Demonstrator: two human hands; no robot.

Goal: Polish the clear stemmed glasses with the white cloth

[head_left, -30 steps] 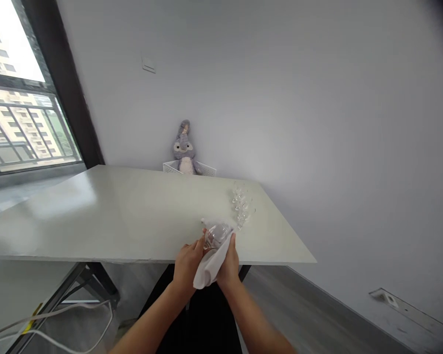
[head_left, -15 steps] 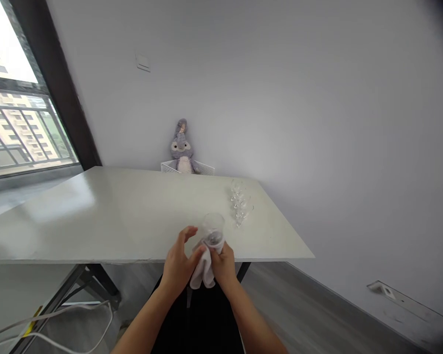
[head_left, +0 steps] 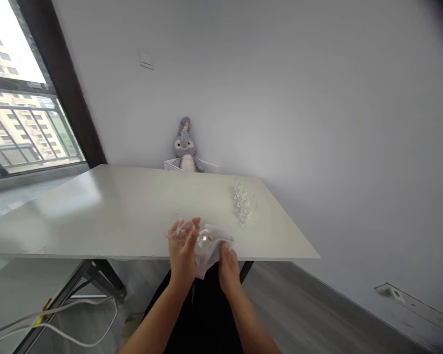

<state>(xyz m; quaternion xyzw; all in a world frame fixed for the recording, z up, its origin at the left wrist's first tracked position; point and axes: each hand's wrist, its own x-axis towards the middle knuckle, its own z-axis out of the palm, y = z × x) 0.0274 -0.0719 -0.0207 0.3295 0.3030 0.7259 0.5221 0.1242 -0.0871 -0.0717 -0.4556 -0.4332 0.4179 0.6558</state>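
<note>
One white surface (head_left: 133, 211) lies beneath two hands: the left hand (head_left: 181, 250), fingers curled, grips one clear glass (head_left: 182, 228) lying tilted across its palm and fingers, and the right hand (head_left: 229, 265) pinches one white cloth (head_left: 208, 255) against the glass's other end. Beyond the right hand stand small clear glass pieces (head_left: 242, 200), too blurred to count.

Room with plush toy (head_left: 185, 147), window (head_left: 25, 118)

Clear glossy glassware (head_left: 185, 227); soft white cloth (head_left: 211, 250); smooth, shiny tabletop (head_left: 143, 206).
</note>
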